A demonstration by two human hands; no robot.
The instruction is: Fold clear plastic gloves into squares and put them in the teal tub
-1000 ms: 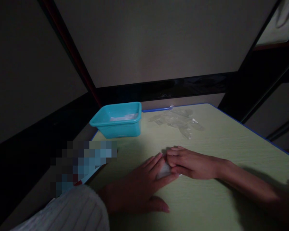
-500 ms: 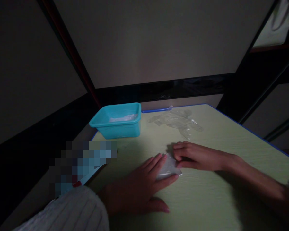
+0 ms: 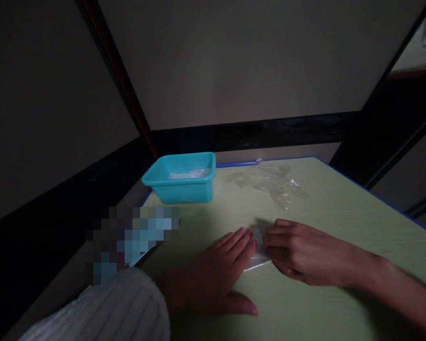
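Observation:
A small, flat whitish plastic packet (image 3: 260, 248) lies on the table between my hands, mostly covered by them. My left hand (image 3: 220, 272) rests palm down, its fingers stretched over the packet's left part and its thumb apart on the tabletop. At the packet's right side, my right hand (image 3: 298, 251) is closed, fingers curled down at its edge; the fingertips are partly hidden beneath the hand. Beyond the hands, crumpled clear plastic bags (image 3: 273, 182) lie in a loose heap.
A turquoise plastic basket (image 3: 182, 193) with whitish packets inside stands at the table's back left. The pale table (image 3: 341, 208) has a blue edge and meets a cabinet front (image 3: 234, 71). At left, a light-blue item (image 3: 142, 237) is pixelated.
My right hand has turned and its fingers have curled closer over the packet's right side. My left index finger has drawn in beside its other fingers. The view has shifted slightly.

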